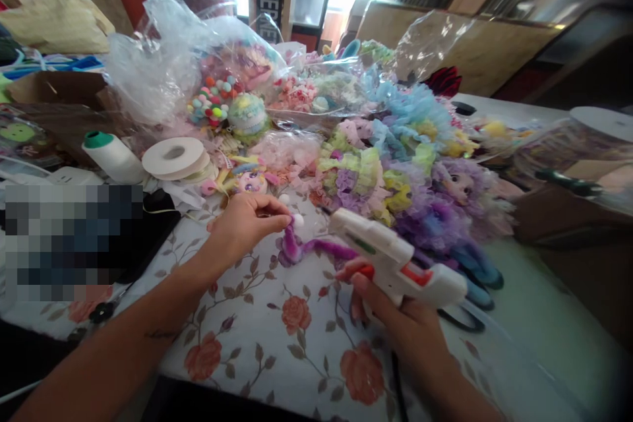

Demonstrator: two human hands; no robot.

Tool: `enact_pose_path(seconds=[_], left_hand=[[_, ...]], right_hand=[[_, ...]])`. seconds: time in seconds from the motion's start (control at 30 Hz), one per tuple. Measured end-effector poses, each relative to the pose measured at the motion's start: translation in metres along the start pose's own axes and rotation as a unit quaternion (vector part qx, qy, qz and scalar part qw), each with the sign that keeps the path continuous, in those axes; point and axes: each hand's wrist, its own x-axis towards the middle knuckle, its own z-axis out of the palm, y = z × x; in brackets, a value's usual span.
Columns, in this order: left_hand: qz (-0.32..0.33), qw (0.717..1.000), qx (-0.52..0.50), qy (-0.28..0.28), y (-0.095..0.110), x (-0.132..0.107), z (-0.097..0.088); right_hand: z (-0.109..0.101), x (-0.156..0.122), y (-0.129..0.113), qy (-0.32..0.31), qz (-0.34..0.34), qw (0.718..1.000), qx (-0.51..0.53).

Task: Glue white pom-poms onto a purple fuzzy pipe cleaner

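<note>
My left hand (250, 219) is closed, thumb and fingers pinching one end of a fuzzy purple pipe cleaner (291, 247). A small white pompom (297, 223) sits at that pinched end, beside my fingertips. The purple strip curls into a loop and runs right across the tablecloth. My right hand (390, 306) is wrapped round the handle of a white hot glue gun (378, 247), with its fingers at the orange trigger. Its nozzle points up and left toward the pompom, apart from it. A clear glue stick trails from the gun's back end.
A flowered tablecloth (267, 343) covers the table. Behind my hands lies a heap of ruffled fabric pieces (351, 171) and a purple-haired doll (455, 184). A ribbon roll (173, 157), a thread cone (111, 155) and a plastic bag (153, 59) stand left. A cardboard box (568, 224) is right.
</note>
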Motion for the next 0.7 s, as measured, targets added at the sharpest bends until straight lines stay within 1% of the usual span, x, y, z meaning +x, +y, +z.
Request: enact_pose_path(seconds=[0.07, 0.13, 0.17, 0.23, 0.37, 0.5, 0.57, 0.7], left_hand=[[-0.025, 0.997, -0.045, -0.066, 0.0, -0.003, 0.008], [-0.051, 0.987, -0.077, -0.129, -0.001, -0.008, 0.019], [-0.059, 0.983, -0.086, -0.152, -0.001, -0.011, 0.024], [-0.062, 0.977, -0.098, -0.18, -0.003, -0.016, 0.033], [-0.056, 0.975, -0.101, -0.192, -0.006, -0.02, 0.04], [-0.054, 0.975, -0.11, -0.185, -0.005, -0.02, 0.039], [-0.06, 0.971, -0.138, -0.183, -0.005, -0.019, 0.039], [-0.088, 0.958, -0.202, -0.182, -0.009, -0.016, 0.039]], right_hand=[[0.001, 0.003, -0.005, 0.043, 0.017, 0.999, 0.019], [0.001, 0.005, -0.007, 0.067, 0.029, 0.997, 0.008], [0.002, 0.006, -0.008, 0.066, 0.031, 0.997, -0.001], [0.003, 0.006, -0.007, 0.049, 0.03, 0.998, -0.012], [0.009, 0.004, -0.004, 0.028, 0.029, 0.999, -0.014], [0.011, 0.004, -0.002, 0.039, 0.022, 0.999, -0.029], [0.011, 0.006, -0.002, 0.044, 0.027, 0.998, -0.021], [0.009, 0.009, -0.003, 0.054, 0.054, 0.996, 0.038]])
